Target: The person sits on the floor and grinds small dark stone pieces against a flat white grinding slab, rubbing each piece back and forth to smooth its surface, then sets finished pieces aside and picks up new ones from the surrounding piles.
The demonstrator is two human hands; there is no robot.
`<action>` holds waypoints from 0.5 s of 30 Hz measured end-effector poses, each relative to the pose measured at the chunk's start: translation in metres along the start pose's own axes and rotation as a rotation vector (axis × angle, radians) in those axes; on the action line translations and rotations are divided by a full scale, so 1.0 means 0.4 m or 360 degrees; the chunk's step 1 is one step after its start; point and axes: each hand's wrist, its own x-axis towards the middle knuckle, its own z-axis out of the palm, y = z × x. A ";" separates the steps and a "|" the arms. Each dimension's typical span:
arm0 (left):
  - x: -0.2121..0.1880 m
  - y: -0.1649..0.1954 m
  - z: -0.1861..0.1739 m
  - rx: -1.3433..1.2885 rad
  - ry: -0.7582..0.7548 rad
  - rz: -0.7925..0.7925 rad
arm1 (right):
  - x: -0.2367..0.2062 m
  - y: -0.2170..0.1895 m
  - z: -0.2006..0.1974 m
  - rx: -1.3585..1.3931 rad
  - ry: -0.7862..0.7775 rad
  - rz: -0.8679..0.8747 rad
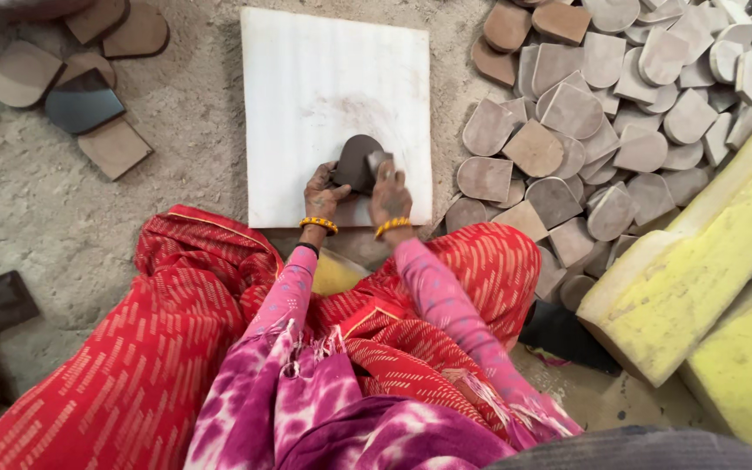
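A person sits on the sandy floor (176,113) with a white stone slab (306,78) laid flat just ahead of the knees, near enough that both arms reach it without stretching. On the near part of the slab lies a dark, wet-looking piece with one rounded end (354,161), the same tombstone outline as the dry ones heaped around. The left hand (322,193) closes its grip on the piece's left edge, fingers curled against it, which seems meant to pin it flat on the slab. The right hand (390,193) is closed on a small grey block (378,161) pressed onto the piece's right side; the grip is tight, with no gap showing between fingers and block. A faint brownish smear on the slab around the piece suggests the white face serves as a firm, level backing. To the right, touching the slab's edge, spreads a big heap of grey-brown pieces (602,104), overlapping loosely and within easy reach of the right arm. At upper left lies a smaller group of pieces (89,96), well apart from the heap, one of them darker and shinier than the rest. Yellow foam blocks (698,287) lean at the right, beside the red cloth (167,331) over the legs.
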 end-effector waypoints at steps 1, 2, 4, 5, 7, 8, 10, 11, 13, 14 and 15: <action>0.002 0.004 0.001 -0.0065 0.0010 -0.0045 | 0.012 -0.002 0.000 0.0063 -0.0044 0.0088; 0.003 0.006 0.003 -0.0136 0.0015 -0.0090 | 0.024 -0.001 -0.001 0.0071 -0.0054 0.0097; 0.006 0.008 0.011 -0.0241 -0.0035 -0.0064 | 0.030 -0.003 -0.002 0.0061 -0.0064 0.0103; 0.006 0.006 0.013 -0.0266 -0.0070 0.0001 | 0.025 -0.002 0.001 0.0030 -0.0003 0.0007; 0.005 -0.002 0.014 -0.0218 -0.0060 0.0070 | 0.016 0.004 0.003 -0.0021 0.0089 -0.0202; 0.004 -0.006 0.011 -0.0142 -0.0028 0.0066 | 0.013 0.008 0.003 -0.0010 0.0151 -0.0269; 0.006 -0.013 0.004 -0.0018 -0.0004 0.0099 | 0.021 0.020 0.000 0.0023 0.0308 -0.0382; 0.008 -0.014 0.001 0.0029 0.0004 0.0125 | 0.033 0.025 -0.003 0.0009 0.0196 -0.0356; 0.011 -0.008 0.001 0.0078 0.0013 0.0168 | 0.065 0.030 -0.009 -0.0013 -0.0013 -0.0276; 0.012 -0.007 0.002 0.0066 0.0012 0.0199 | 0.076 0.028 -0.011 -0.0056 0.0009 -0.0289; 0.015 -0.007 0.001 0.0045 0.0010 0.0238 | 0.082 0.022 -0.013 -0.0107 0.0040 -0.0306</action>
